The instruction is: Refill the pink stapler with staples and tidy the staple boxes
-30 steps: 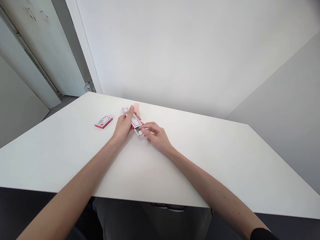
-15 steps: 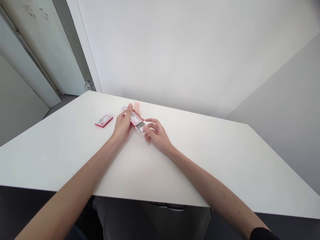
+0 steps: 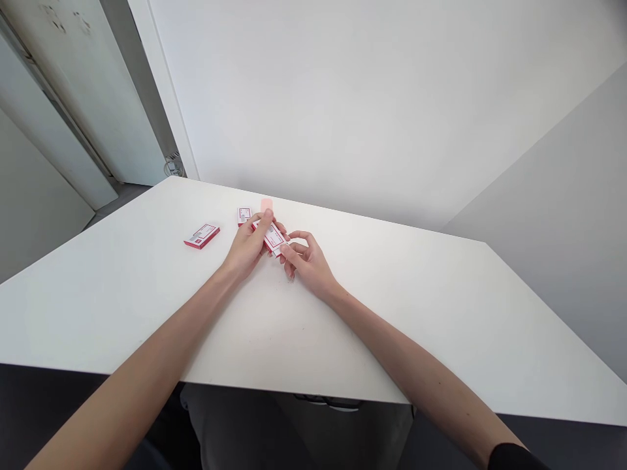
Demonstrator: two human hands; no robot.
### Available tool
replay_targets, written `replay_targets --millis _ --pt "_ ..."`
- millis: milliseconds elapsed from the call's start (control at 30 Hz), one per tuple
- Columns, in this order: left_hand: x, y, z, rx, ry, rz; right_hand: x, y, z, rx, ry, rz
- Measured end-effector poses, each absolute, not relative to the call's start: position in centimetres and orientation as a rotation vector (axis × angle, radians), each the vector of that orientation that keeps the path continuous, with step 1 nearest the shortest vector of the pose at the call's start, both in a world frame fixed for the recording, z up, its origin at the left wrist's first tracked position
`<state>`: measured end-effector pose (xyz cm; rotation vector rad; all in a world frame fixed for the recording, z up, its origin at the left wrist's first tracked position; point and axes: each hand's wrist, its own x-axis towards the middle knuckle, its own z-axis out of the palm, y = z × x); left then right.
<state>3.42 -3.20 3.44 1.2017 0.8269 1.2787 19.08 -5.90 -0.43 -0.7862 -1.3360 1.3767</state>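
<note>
A small white cardboard box (image 3: 275, 239) with red edges and a printed label is held above the table, tilted down to the right. My left hand (image 3: 247, 247) is closed around its upper left part, thumb on top. At the lower right end, the thumb and fingers of my right hand (image 3: 307, 261) pinch the box's edge. Behind my left hand lies a similar white and red box (image 3: 243, 215), partly covered by it. A pale pink flat piece (image 3: 266, 204) lies beside that one, its near part hidden. Another such box (image 3: 202, 236) rests flat to the left.
The white table (image 3: 382, 313) runs back to a pale wall (image 3: 343, 111). A cable (image 3: 173, 166) sits on the floor past the table's far left corner. Below the front edge, a dark gap and a grey shape show.
The held box's right end stood open with its grey inside showing; now that opening is covered. My left hand has moved slightly right, towards my right hand, uncovering more of the box behind.
</note>
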Motion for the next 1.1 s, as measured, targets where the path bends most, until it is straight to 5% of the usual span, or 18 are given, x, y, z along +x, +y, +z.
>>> replay_targets --millis 400,600,767,1100 --pt "3.5 -3.5 4.1 1.170 0.800 1.233 19.4 -6.2 0.1 -0.826 -1.304 1.388" --pt "1.7 -1.5 3.1 1.093 1.308 1.611 19.5 -6.3 0.1 -0.851 -1.319 1.381" --pt "-0.7 -0.3 1.8 1.321 1.762 1.576 19.5 -6.4 0.0 -0.875 -1.331 1.376" --pt "-2.5 0.6 0.7 1.798 1.819 1.810 19.3 -6.4 -0.1 -0.895 -1.376 1.381"
